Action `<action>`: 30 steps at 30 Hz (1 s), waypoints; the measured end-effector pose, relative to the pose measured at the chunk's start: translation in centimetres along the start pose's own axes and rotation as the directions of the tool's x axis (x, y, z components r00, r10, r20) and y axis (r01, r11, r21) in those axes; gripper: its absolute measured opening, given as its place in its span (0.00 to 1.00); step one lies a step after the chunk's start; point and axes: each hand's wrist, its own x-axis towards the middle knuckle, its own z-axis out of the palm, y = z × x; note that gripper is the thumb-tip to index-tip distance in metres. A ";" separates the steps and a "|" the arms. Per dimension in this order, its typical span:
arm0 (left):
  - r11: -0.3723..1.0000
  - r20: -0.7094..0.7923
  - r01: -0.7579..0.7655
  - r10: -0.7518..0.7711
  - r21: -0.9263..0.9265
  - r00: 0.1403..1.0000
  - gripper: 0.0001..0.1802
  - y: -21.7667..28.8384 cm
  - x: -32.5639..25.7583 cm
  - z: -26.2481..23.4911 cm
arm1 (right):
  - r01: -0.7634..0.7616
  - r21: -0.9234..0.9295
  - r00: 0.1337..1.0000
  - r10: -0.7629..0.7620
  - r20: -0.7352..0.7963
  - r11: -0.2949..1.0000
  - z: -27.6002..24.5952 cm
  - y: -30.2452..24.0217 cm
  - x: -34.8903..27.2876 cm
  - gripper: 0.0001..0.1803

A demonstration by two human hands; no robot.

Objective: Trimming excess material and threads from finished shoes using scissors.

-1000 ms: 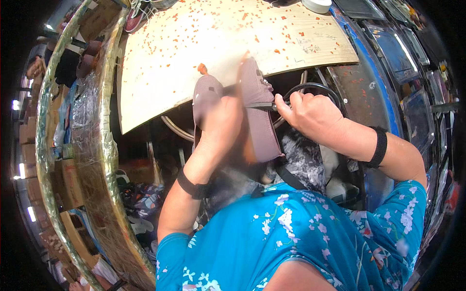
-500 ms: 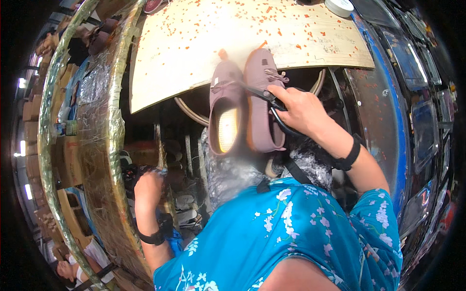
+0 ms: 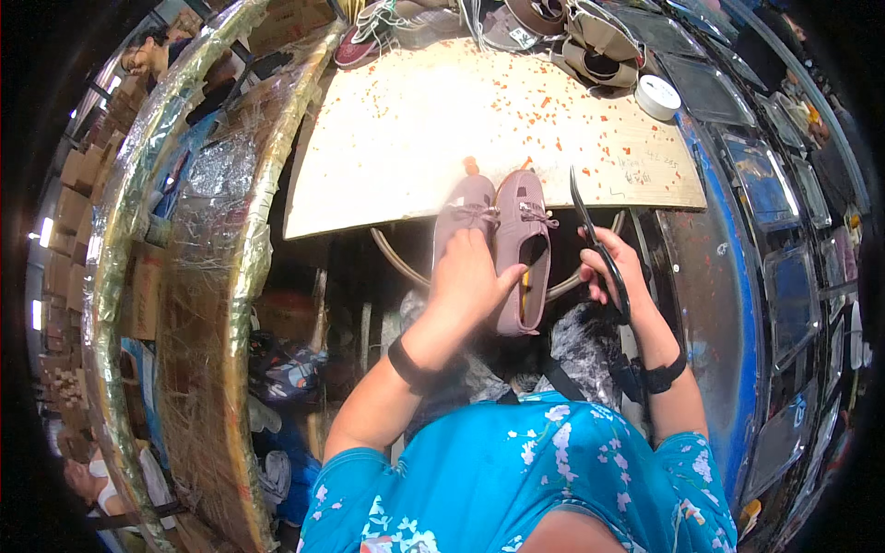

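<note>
Head view, looking down over a pale speckled work board [image 3: 415, 138]. Left hand [image 3: 470, 281], fingers curled, clasps a pair of mauve lace-up shoes [image 3: 502, 235] held side by side, toes resting against the near edge of the board, heels toward the person; the hand covers the rear of the left shoe, while the opening of the right shoe shows just beside the thumb. Right hand [image 3: 616, 272], just right of the shoes, is closed through the handles of black scissors [image 3: 595, 244], whose blades point away from the person, over the board's edge. Roll of white tape [image 3: 658, 96] lies at the far right corner of the board; more shoes [image 3: 479, 23] are heaped beyond its far edge.
</note>
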 end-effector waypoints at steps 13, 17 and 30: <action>0.953 -0.287 0.098 -0.183 -0.286 0.940 0.32 -2.2 0.7 2.1 | -0.118 -0.060 0.989 0.123 0.082 0.991 2.5 6.1 1.0 0.33; 0.981 -0.218 0.013 -0.057 -0.195 0.974 0.31 -2.2 0.8 1.8 | -0.139 -0.050 0.974 0.146 0.174 0.989 4.2 6.1 0.3 0.34; 0.397 0.204 0.230 -0.106 -0.889 0.973 0.11 -9.1 -2.1 -2.9 | -0.111 -0.066 0.983 0.119 0.141 0.992 0.4 2.8 0.4 0.26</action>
